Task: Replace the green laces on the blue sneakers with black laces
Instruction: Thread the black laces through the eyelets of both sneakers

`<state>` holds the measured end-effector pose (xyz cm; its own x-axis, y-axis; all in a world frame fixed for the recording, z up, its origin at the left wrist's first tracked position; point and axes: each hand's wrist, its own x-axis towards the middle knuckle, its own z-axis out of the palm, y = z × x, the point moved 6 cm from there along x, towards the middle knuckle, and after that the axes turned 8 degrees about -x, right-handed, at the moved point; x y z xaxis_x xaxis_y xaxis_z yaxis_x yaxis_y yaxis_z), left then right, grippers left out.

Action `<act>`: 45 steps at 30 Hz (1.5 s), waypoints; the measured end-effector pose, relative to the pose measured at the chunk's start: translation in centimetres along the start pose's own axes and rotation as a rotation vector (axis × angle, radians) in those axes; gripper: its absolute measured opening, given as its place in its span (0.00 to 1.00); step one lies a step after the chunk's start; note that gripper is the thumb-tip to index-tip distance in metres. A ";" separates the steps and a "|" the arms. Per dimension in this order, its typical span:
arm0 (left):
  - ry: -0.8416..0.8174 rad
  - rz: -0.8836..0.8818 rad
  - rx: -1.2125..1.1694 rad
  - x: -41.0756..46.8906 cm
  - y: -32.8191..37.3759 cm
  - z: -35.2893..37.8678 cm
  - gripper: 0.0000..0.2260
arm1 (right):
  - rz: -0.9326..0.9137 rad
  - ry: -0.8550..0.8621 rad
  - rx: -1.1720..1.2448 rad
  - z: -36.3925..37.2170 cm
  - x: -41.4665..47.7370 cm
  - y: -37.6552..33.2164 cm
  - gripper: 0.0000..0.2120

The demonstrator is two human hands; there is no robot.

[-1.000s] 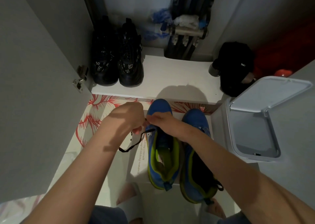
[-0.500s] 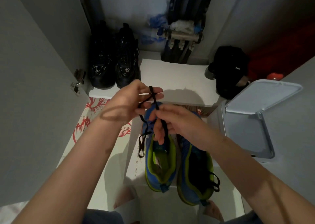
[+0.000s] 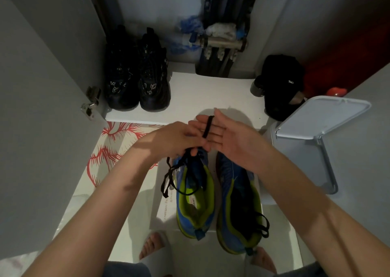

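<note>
Two blue sneakers with lime-green lining stand side by side on a white printed box (image 3: pixel 160 209), the left sneaker (image 3: pixel 195 205) and the right sneaker (image 3: pixel 237 211). My left hand (image 3: pixel 173 139) hovers above the left sneaker's toe and pinches a black lace (image 3: pixel 207 127). The lace's upper end lies across the straight fingers of my right hand (image 3: pixel 229 136), which is held flat with the palm turned inward. Loops of that lace (image 3: pixel 172 177) hang down over the left sneaker's opening. Another black lace (image 3: pixel 261 226) lies at the right sneaker's heel.
A pair of black shoes (image 3: pixel 137 78) stands on a white shelf (image 3: pixel 211 91) ahead. A black cap (image 3: pixel 282 86) lies at the right, beside a grey bin with its lid (image 3: pixel 316 118) raised. A cabinet door (image 3: pixel 42 108) borders the left. My feet (image 3: pixel 152 247) are below.
Both hands rose from the left sneaker's toe, drawing the black lace up with them. My right hand let go its pinch and spread flat under the lace.
</note>
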<state>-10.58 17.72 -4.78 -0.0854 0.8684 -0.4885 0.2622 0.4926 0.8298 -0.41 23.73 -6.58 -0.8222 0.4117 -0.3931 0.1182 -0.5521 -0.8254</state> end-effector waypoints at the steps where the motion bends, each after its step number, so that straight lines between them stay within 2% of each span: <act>1: -0.036 -0.013 0.063 0.0 -0.2 0.2 0.08 | -0.010 0.035 0.009 -0.2 0.2 0.2 0.17; 3: -0.106 -0.063 0.179 -0.1 -0.9 0.4 0.08 | -0.017 0.137 0.036 -1.0 0.4 0.7 0.11; 5: -0.168 -0.131 0.250 -0.5 -1.7 0.2 0.08 | -0.014 0.205 0.016 -1.5 0.2 0.8 0.10; 7: -0.161 -0.148 0.272 -0.6 -2.0 -0.1 0.08 | 0.004 0.202 0.000 -1.3 0.1 1.1 0.10; 11: -0.054 -0.143 0.182 -0.2 -1.5 -0.4 0.08 | 0.093 0.155 0.027 -0.3 0.1 2.2 0.17; 13: -0.041 -0.163 0.166 -0.2 -1.5 -0.3 0.08 | 0.096 0.170 0.048 -0.4 0.2 2.4 0.21; 15: -0.033 -0.181 0.181 -0.3 -1.5 -0.6 0.08 | 0.103 0.217 0.048 -0.9 0.2 2.5 0.22; 18: -0.018 -0.185 0.207 -0.4 -1.6 -1.0 0.08 | 0.087 0.271 -0.242 -1.1 0.2 2.3 0.11; 21: -0.038 -0.152 0.224 -0.3 -1.5 -1.0 0.08 | -0.011 0.077 -0.660 0.7 0.4 2.0 0.22; 24: -0.004 -0.158 0.277 -0.3 -1.7 -1.7 0.07 | -0.086 0.005 -0.844 1.7 0.5 1.8 0.18; 27: 0.020 -0.191 0.300 -0.4 -2.0 -2.4 0.07 | -0.075 0.021 -0.743 0.8 0.5 1.8 0.10; 32: 0.087 -0.176 0.410 -0.9 -2.3 -3.5 0.07 | -0.013 0.123 -0.651 -0.5 0.4 1.6 0.03; 36: 0.173 -0.194 0.480 -1.0 -2.3 -4.2 0.09 | -0.099 0.240 -0.755 -0.6 0.2 0.8 0.03; 39: 0.324 -0.090 0.376 -0.4 -1.5 -4.7 0.12 | -0.132 0.139 -0.836 1.2 0.2 1.3 0.04; 42: 0.230 -0.015 0.187 0.4 -0.8 -2.8 0.07 | -0.146 0.040 -0.848 3.1 0.5 1.7 0.06; 45: 0.171 -0.053 0.158 0.6 -1.3 -2.0 0.12 | -0.076 0.011 -0.730 3.4 0.6 1.8 0.08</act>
<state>-12.90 17.66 -5.61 -0.2613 0.8452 -0.4662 0.3990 0.5344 0.7452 -2.58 20.54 -6.88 -0.8379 0.4386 -0.3249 0.4051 0.1007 -0.9087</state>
